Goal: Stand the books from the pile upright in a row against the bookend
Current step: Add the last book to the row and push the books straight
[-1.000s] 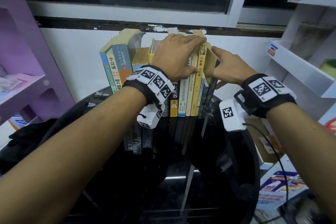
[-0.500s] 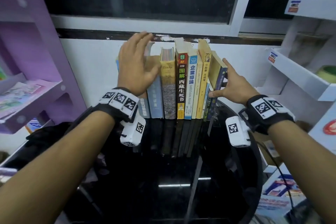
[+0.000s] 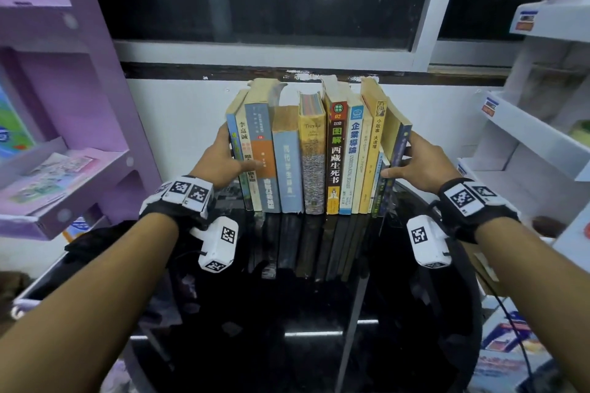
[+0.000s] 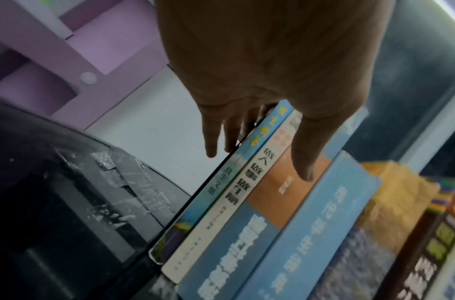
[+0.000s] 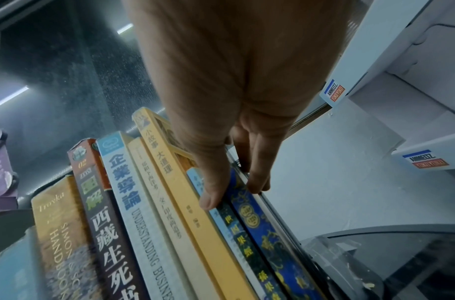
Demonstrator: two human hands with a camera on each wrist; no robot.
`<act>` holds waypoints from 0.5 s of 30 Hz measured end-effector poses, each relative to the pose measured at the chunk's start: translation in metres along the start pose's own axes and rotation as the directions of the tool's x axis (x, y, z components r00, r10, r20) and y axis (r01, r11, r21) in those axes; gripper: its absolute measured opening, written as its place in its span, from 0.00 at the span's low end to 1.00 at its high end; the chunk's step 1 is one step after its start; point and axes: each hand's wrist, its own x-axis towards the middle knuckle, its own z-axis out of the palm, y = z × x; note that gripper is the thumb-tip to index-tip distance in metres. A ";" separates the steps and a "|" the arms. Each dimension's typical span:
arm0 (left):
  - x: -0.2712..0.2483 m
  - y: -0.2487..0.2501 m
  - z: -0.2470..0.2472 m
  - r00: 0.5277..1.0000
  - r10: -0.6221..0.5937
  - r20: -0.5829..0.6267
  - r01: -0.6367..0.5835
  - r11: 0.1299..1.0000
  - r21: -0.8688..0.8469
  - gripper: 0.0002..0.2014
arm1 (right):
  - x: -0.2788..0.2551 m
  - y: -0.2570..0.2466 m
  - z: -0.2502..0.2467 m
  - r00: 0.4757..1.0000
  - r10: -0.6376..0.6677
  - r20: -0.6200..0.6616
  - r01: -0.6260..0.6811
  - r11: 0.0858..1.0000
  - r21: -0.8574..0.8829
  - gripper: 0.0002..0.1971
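- books point(image 3: 314, 156): upright in one row, spines forward, at back of black table point(image 3: 319, 329).
- left hand point(image 3: 220, 163): fingers straight, pressing row's left end, thumb across spines.
- right hand point(image 3: 421, 163): fingers straight, pressing right end.

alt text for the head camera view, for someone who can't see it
The left hand and right hand press a row of upright books from its two ends on a glossy black table. A purple shelf unit stands to the left, white shelves to the right.
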 end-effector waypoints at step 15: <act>0.005 0.012 0.011 0.996 0.070 0.050 -0.082 0.953 0.293 0.38 | 0.004 0.017 -0.003 0.998 -0.054 -0.023 0.057 0.988 0.142 0.24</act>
